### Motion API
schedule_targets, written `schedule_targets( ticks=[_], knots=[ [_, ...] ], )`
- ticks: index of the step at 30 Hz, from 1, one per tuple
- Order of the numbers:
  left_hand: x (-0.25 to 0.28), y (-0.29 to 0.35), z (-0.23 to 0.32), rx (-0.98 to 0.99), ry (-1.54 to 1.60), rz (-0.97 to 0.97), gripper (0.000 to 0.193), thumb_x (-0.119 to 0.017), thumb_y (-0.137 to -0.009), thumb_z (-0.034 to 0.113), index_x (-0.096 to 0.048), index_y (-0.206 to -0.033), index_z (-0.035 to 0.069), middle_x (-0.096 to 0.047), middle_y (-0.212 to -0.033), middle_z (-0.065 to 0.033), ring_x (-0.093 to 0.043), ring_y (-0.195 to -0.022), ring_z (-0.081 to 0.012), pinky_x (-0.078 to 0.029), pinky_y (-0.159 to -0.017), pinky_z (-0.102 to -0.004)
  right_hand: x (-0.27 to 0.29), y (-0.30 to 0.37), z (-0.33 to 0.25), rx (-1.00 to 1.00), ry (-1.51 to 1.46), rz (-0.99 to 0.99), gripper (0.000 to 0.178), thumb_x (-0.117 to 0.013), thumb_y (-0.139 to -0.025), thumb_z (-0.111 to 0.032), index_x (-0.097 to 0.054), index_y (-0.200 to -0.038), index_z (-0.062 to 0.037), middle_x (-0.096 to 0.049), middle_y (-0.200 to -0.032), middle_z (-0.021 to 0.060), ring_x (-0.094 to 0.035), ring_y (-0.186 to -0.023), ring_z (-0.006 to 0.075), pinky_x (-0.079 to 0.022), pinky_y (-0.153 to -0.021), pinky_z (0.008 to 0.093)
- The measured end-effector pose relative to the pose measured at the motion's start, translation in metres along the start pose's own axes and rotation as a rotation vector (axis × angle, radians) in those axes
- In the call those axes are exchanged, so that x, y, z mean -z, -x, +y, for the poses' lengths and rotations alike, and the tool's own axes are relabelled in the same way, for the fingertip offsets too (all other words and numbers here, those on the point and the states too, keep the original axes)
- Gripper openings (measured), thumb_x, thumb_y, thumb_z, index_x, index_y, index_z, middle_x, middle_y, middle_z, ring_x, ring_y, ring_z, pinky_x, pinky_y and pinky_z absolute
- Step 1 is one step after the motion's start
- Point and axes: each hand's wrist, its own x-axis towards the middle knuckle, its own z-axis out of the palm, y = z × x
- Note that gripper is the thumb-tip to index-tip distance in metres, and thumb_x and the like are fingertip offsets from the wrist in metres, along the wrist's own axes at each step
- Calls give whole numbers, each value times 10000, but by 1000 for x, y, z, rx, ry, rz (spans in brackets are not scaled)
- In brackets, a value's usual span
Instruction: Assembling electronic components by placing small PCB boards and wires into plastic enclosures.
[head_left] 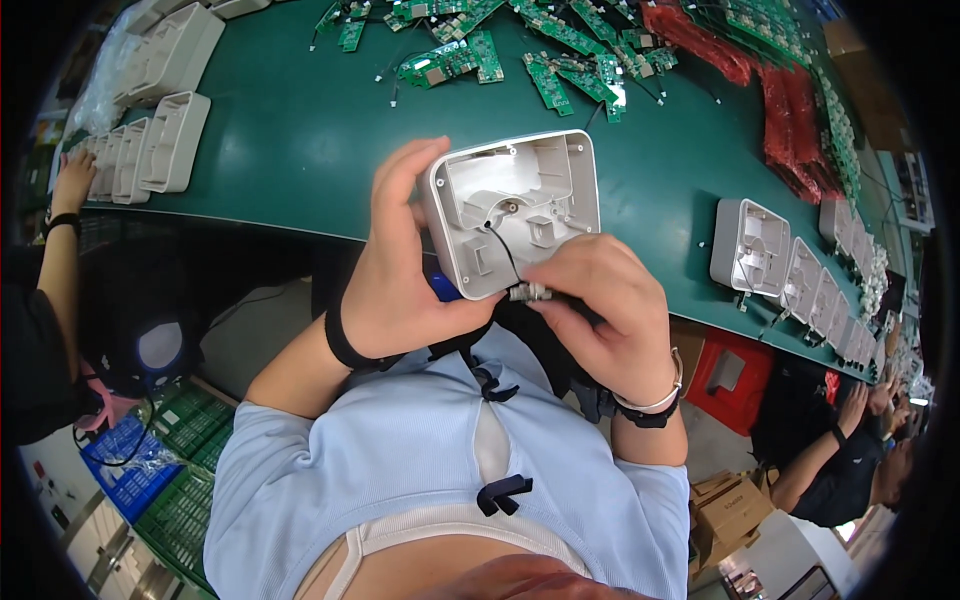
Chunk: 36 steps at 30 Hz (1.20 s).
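Note:
An off-white plastic housing, open side up, is tilted in front of me above the near edge of the green table. My left hand grips its left wall, thumb along the lower edge and fingers behind. Inside are moulded ribs, screw posts and a round recess. A thin black cable leads out of the recess to a small grey part at the housing's lower edge; it looks like a connector. My right hand pinches this part between thumb and fingers. Its exact shape is partly hidden.
Green circuit boards with short cables lie across the table's far side, beside red bubble wrap. More housings stand in a row at right and stacked at left. A co-worker's hand touches the left stack; people work at right.

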Motion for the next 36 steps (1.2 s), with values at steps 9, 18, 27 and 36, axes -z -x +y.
schedule_targets(
  ticks=[9,18,27,36],
  knots=[
    [1,2,9,72,50,-5,1171,-928,-697,17,-241,-1645,45,-291,-1634,-200,-700,-1231,-322,-645,-876,-362,-11,12,0,88,125,25,385,-762,-673,92,-787,-1029,-54,-673,-946,71,-647,-862,283,-519,-758,393],
    [6,-1,18,215,26,-21,1144,-909,-717,5,-243,-1646,50,-314,-1655,-191,-785,-1031,-252,-634,-735,-315,-8,9,1,150,228,8,340,-807,-721,43,-802,-1044,-65,-687,-987,73,-647,-900,284,-516,-772,378],
    [1,-3,22,215,75,-57,1127,-878,-754,-1,-202,-1654,57,-569,-1460,-219,-790,-998,-224,-619,-733,-296,-16,10,8,42,88,89,265,-832,-797,-56,-788,-1057,-70,-717,-1052,86,-661,-942,305,-515,-850,397],
    [1,0,27,258,162,-26,1146,-816,-755,-70,-156,-1683,63,-523,-1499,-199,-679,-1264,-295,-609,-975,-373,-26,1,-6,23,190,82,231,-798,-816,-41,-758,-1040,-84,-728,-1062,31,-667,-970,268,-531,-856,415]
  ],
)
